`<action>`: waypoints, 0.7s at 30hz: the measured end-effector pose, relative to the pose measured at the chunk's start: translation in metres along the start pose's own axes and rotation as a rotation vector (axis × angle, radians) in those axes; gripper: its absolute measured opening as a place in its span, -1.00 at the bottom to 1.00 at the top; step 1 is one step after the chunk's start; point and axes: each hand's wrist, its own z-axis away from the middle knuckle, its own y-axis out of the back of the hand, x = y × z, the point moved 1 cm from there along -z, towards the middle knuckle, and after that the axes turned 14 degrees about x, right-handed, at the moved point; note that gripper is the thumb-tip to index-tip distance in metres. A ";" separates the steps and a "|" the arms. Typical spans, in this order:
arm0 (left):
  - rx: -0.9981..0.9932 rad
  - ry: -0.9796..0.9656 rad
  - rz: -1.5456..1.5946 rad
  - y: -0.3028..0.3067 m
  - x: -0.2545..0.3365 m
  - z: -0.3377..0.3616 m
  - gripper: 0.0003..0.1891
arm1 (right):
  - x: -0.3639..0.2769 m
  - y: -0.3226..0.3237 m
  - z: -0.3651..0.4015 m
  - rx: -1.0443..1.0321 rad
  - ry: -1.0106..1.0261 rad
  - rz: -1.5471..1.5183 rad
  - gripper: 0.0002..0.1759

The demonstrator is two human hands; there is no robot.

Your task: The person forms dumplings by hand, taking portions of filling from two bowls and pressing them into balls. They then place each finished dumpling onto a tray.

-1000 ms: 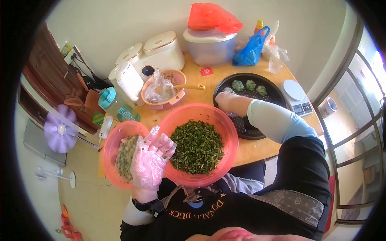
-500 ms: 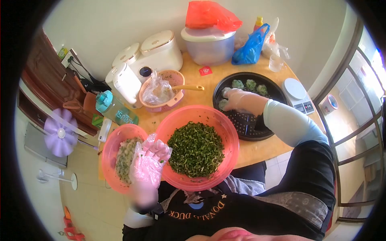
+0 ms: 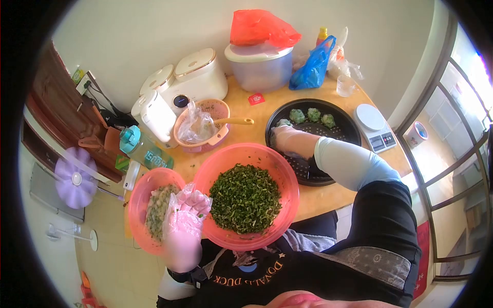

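Observation:
My left hand, in a clear plastic glove, is held palm up with its fingers spread. Nothing but a few green bits lies on it. It is between a small pink basin of pale, green-flecked mixture and a larger pink basin full of chopped greens. My right hand, also gloved, reaches down into the left side of a black perforated steamer tray. Its fingertips are hidden. Just beyond it sits a green-flecked ball; three similar balls line the far side.
Behind the basins stand a colander with a plastic bag and yellow-handled utensil, a water bottle and a white appliance. A lidded tub, blue bag and clear cup are at the back; a scale is right.
My right hand has moved toward the left wall of the tray, and its fingers have dropped out of sight. My left hand stays open, palm up. The whole view has shifted slightly.

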 end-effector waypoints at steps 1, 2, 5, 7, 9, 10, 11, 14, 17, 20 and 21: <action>-0.002 0.000 -0.001 0.000 0.000 0.000 -0.42 | 0.001 0.008 0.007 0.039 -0.097 -0.129 -0.44; -0.003 -0.043 -0.007 -0.001 0.000 0.002 -0.43 | 0.010 0.011 0.006 0.039 -0.098 -0.130 -0.44; 0.017 -0.075 0.009 -0.003 0.005 0.003 -0.50 | 0.053 0.025 0.009 0.209 0.080 -0.209 -0.48; 0.039 -0.063 0.029 -0.001 0.007 0.003 -0.57 | 0.077 0.075 0.026 -0.060 -0.160 -0.481 -0.62; 0.072 -0.056 0.064 0.002 0.007 0.002 -0.57 | 0.104 0.081 0.028 0.036 -0.193 -0.498 -0.66; 0.075 -0.053 0.065 0.003 0.008 0.002 -0.57 | 0.109 0.084 0.034 0.082 -0.251 -0.522 -0.67; 0.081 -0.080 0.067 0.003 0.008 0.002 -0.56 | 0.114 0.087 0.040 0.128 -0.308 -0.545 -0.67; 0.105 -0.104 0.101 0.011 0.012 0.001 -0.56 | 0.101 0.101 0.069 0.124 -0.341 -0.578 -0.71; 0.085 -0.071 0.190 0.035 0.022 -0.012 -0.57 | 0.081 0.092 0.093 0.100 -0.328 -0.898 -0.63; 0.097 -0.215 0.104 0.047 0.041 -0.017 -0.50 | 0.022 0.117 0.141 0.170 -0.210 -0.915 -0.67; 0.142 -0.233 0.105 0.053 0.048 -0.020 -0.50 | -0.001 0.125 0.157 0.185 -0.137 -0.894 -0.68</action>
